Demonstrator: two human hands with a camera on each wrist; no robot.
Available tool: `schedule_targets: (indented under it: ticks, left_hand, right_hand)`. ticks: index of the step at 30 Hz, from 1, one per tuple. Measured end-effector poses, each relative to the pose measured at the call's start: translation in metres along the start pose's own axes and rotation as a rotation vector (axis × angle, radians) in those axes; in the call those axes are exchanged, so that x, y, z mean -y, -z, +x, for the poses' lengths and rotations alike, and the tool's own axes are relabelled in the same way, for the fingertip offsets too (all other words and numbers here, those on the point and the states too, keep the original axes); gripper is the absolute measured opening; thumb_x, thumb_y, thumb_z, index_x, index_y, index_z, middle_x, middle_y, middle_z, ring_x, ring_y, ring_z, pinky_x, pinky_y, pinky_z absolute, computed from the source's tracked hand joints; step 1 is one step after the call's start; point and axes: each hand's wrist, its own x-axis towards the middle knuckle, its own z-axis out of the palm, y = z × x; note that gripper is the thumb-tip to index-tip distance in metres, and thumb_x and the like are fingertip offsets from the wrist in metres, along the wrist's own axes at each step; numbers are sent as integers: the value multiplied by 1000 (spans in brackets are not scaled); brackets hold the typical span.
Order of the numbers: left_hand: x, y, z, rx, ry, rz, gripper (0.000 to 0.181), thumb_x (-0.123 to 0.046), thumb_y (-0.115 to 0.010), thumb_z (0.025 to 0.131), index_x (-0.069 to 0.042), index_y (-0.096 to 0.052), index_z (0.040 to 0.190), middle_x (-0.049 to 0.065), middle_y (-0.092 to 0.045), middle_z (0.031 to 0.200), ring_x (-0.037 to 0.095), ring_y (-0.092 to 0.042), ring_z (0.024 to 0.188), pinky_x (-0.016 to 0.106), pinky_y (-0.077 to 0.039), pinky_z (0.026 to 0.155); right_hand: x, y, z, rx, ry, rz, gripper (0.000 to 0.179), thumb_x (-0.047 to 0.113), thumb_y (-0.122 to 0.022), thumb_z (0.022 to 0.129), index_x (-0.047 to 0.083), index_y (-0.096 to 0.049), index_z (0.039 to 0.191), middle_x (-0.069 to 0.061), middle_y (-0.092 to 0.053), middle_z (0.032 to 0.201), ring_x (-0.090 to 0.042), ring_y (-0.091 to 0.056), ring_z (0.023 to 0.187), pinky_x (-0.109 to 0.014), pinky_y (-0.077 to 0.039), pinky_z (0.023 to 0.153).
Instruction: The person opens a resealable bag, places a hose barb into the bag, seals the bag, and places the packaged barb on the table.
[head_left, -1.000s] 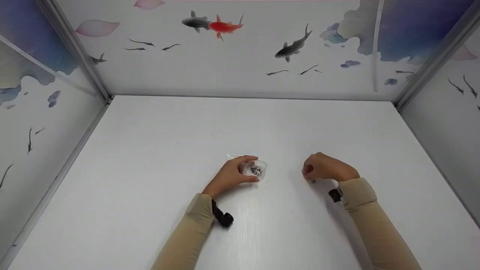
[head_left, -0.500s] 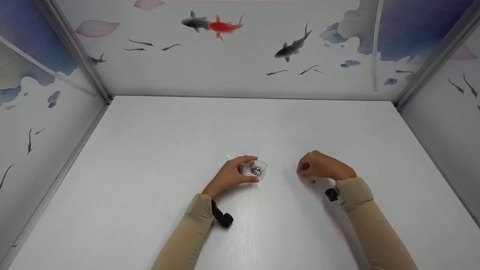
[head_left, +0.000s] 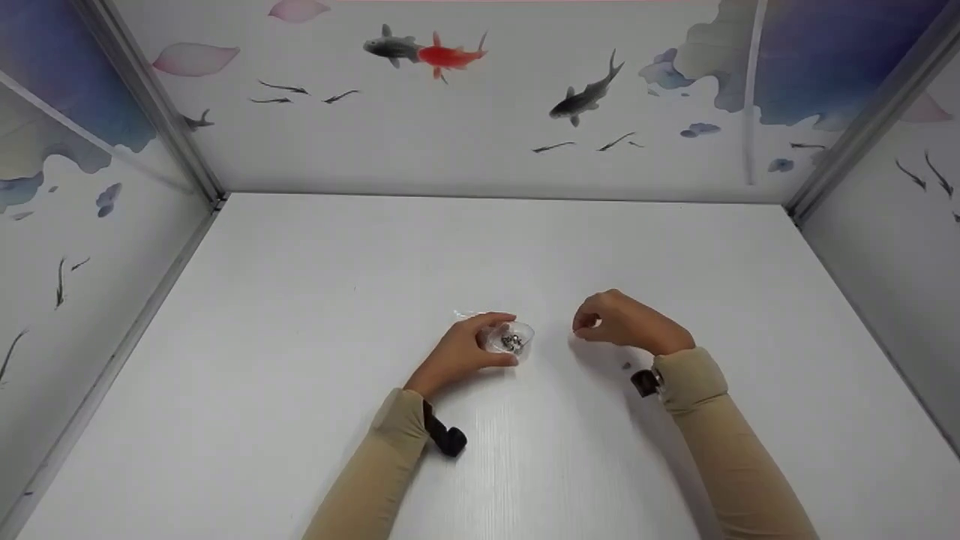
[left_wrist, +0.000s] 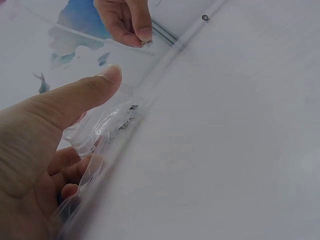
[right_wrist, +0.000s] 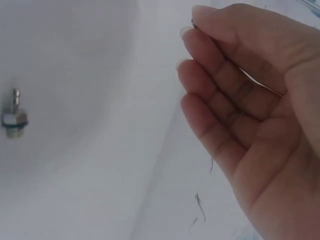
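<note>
My left hand (head_left: 461, 349) holds a clear plastic bag (head_left: 496, 341), its thumb and fingers curled round the open mouth. Inside lie several small metal fittings (head_left: 512, 343), partly seen through the film in the left wrist view. My right hand (head_left: 626, 322), to the right of the bag and raised above the table, pinches a tiny metal piece (left_wrist: 145, 43) between thumb and index fingertip; the fingers hide most of it. One barbed metal hose fitting (right_wrist: 15, 115) with a hex collar and dark ring rests on the table near the right wrist.
The white tabletop (head_left: 375, 247) reaches back to a panel (head_left: 465, 142) printed with fish, with similar panels at both sides. Each wrist wears a small black camera, such as the left one (head_left: 450, 441).
My right hand has lifted and moved left toward the bag, leaving the single fitting on the table in plain sight. The left hand and bag have stayed put.
</note>
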Motion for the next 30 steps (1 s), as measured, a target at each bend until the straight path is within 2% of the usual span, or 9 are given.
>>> schedule_targets:
  ticks: [9, 23, 26, 30]
  left_hand:
    - [4, -1, 1, -4, -14, -15, 67, -34, -84, 72, -20, -58, 133, 0, -58, 135, 16, -53, 120, 38, -38, 104]
    - [4, 0, 2, 0, -23, -19, 65, -34, -83, 74, -21, -58, 133, 0, -58, 134, 16, -53, 120, 38, -38, 104]
    - [4, 0, 2, 2, -22, -14, 65, -35, -83, 74, -21, -58, 133, 0, -58, 133, 14, -53, 118, 37, -39, 103]
    - [3, 0, 2, 7, -21, 5, 64, -36, -82, 75, -23, -58, 133, -2, -60, 129, 11, -54, 102, 32, -42, 90]
  right_hand:
    - [17, -4, 15, -40, 34, 5, 12, 7, -68, 88, 3, -74, 98, -5, -72, 97, -21, -65, 94, -40, -53, 84]
    - [32, -12, 33, -83, 149, 31, 13, 6, -69, 87, 2, -74, 98, -8, -72, 96, -22, -66, 92, -42, -54, 82]
    - [33, -13, 35, -84, 161, 38, 13, 5, -69, 87, 1, -74, 99, -9, -72, 97, -22, -66, 92, -42, -53, 82]
    - [34, -15, 37, -89, 178, 23, 14, 6, -70, 86, 1, -74, 99, -9, -72, 97, -22, -66, 92, -43, -53, 83]
